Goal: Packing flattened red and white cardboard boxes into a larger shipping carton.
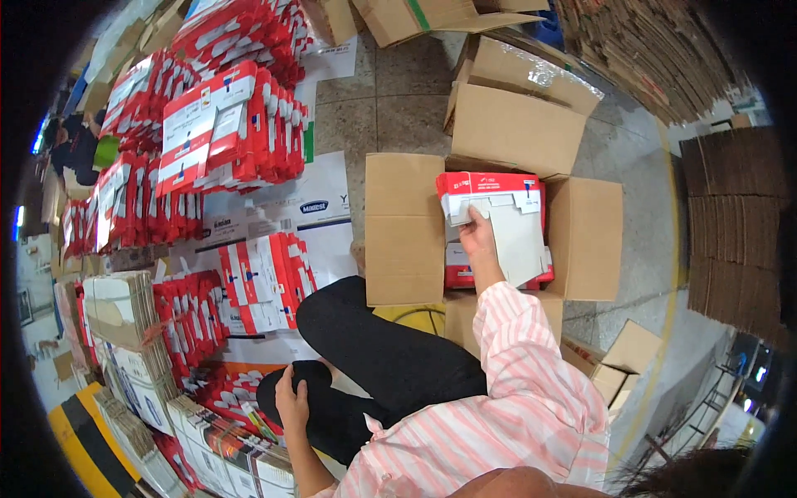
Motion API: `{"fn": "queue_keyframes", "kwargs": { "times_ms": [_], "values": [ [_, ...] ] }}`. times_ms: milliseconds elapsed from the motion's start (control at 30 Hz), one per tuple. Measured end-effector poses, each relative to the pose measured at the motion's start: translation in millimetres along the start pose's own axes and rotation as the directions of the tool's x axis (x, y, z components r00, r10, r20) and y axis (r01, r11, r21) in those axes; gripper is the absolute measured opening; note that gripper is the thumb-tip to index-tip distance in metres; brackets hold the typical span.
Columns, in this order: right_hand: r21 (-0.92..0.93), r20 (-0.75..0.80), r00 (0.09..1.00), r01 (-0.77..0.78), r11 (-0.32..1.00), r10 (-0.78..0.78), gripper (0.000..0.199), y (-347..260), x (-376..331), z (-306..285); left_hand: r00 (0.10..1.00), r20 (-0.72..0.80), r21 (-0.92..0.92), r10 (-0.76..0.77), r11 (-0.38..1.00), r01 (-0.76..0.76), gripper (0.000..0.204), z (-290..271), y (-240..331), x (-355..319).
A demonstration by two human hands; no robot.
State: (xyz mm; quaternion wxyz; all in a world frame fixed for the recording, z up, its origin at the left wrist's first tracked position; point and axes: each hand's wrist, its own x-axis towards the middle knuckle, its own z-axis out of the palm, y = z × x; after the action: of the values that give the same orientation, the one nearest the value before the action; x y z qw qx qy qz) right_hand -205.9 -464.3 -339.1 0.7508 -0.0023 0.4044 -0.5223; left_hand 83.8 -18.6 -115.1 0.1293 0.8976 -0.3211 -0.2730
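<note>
- Nearest of all, a pink-and-white striped sleeve (531, 398) covers the right arm, which stretches away from the body toward the far side.
- The left hand (292, 400) lies flat and relaxed on a knee in black trousers (382, 357), fingers loose, gripping nothing.
- Just left of that hand, bundles of flattened red-and-white cartons (216, 448) lie stacked on the floor, some tied with string.
- A little farther on the left, a row of the same red-and-white cartons (257, 286) stands on edge over white printed sheets (307, 207).
- Past the knee, an open brown cardboard box (404, 228) sits on the tiled floor with all four flaps spread out.
- Inside it, the right hand (477, 236) presses down on a grey cardboard sheet (516, 236), fingers curled over the sheet's near left edge and grasping it.
- That sheet lies on top of the red-and-white packs (490, 184) filling the box, tilted slightly, its far corner near the box's right flap.
- Beyond, a second open brown box (515, 124) stands touching the first one's far flap.
- Far left, taller piles of red-and-white cartons (224, 124) rise; far right, stacks of flat corrugated board (730, 224) line the edge.
</note>
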Motion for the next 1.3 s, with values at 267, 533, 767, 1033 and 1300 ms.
{"fn": "queue_keyframes", "kwargs": {
  "times_ms": [267, 533, 767, 1033, 1300],
  "values": [
    [-0.194, -0.076, 0.956, 0.266, 0.944, -0.284, 0.037, 12, -7, 20, 0.997, 0.056, 0.012, -0.059, 0.998, 0.059, 0.045, -9, 14, 2],
    [-0.161, -0.173, 0.985, -0.044, 0.986, 0.015, 0.021, 28, 89, -33, 0.997, 0.04, -0.024, -0.058, 0.998, 0.059, 0.046, 3, 1, 2],
    [-0.478, -0.398, 0.881, -0.438, 0.762, 0.256, 0.051, 2, 105, -25, 0.994, -0.108, -0.037, 0.028, 0.999, -0.032, 0.042, -2, -9, 10],
    [-0.85, 0.274, 0.96, 0.216, 0.48, 0.053, 0.013, 76, -56, 177, 0.81, -0.551, -0.103, -0.2, 0.98, 0.172, 0.033, -9, -49, 11],
    [-0.93, 0.203, 0.472, 0.367, 0.018, 0.858, 0.018, 402, -113, 268, 0.724, -0.308, -0.603, -0.618, 0.715, 0.354, 0.043, 7, -139, 111]
  ]
}}
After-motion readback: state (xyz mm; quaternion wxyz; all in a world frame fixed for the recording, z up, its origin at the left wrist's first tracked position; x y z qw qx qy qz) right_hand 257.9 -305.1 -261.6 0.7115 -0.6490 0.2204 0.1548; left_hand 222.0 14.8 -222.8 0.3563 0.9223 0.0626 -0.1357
